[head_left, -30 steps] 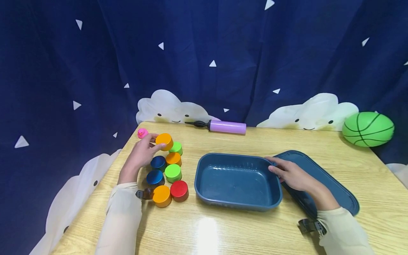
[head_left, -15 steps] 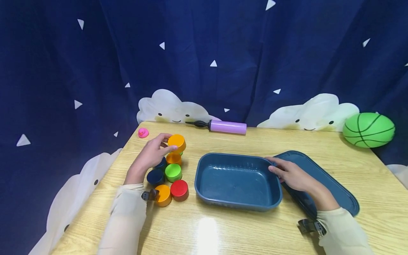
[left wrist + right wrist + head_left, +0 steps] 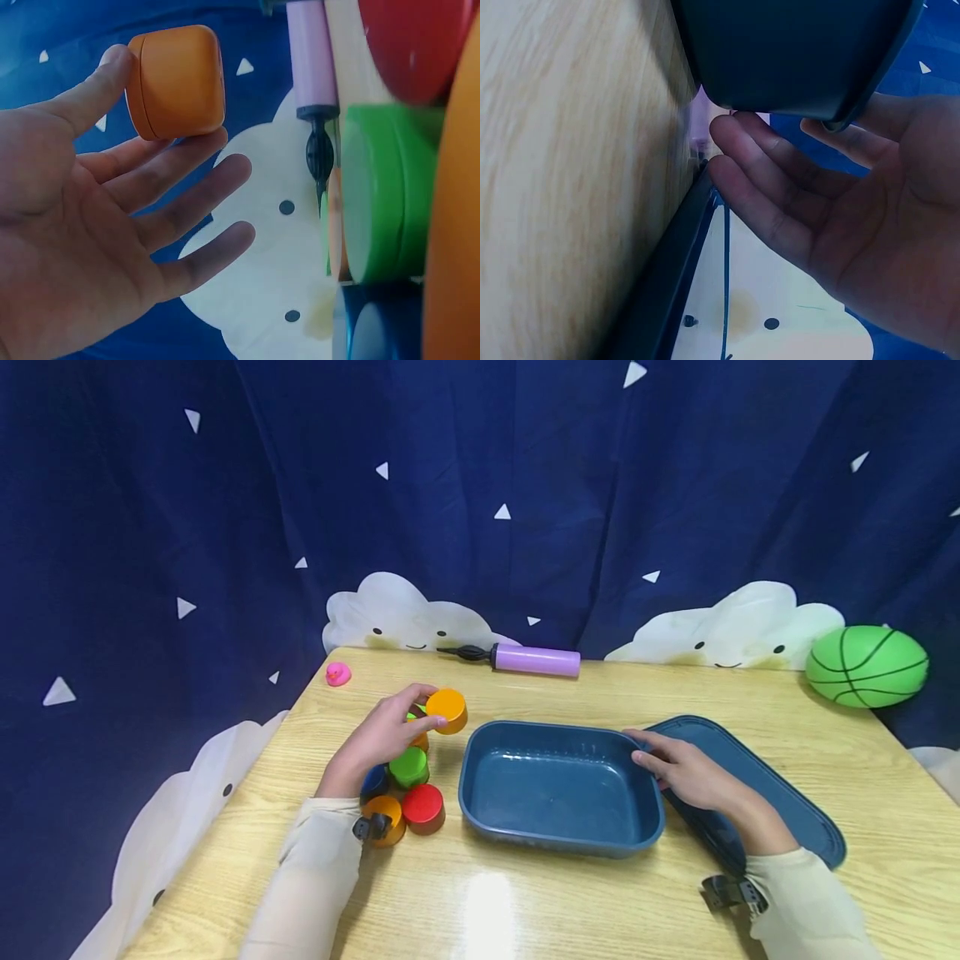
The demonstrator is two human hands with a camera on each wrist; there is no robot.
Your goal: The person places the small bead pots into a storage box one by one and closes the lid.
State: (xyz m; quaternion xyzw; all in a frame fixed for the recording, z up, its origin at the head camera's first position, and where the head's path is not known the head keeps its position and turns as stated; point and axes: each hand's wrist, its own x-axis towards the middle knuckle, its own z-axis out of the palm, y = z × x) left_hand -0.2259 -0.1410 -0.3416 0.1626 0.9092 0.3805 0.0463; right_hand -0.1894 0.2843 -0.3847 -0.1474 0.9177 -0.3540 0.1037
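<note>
Pinching an orange canister (image 3: 446, 711), the left hand (image 3: 388, 728) hovers beside a box (image 3: 555, 789). The right hand (image 3: 686, 768) grips its rim (image 3: 558, 725).

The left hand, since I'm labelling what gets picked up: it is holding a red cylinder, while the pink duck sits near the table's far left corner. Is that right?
Not quite: the cylinder in the left hand is orange, as the head and left wrist views show. The pink duck does sit near the far left corner of the table.
</note>
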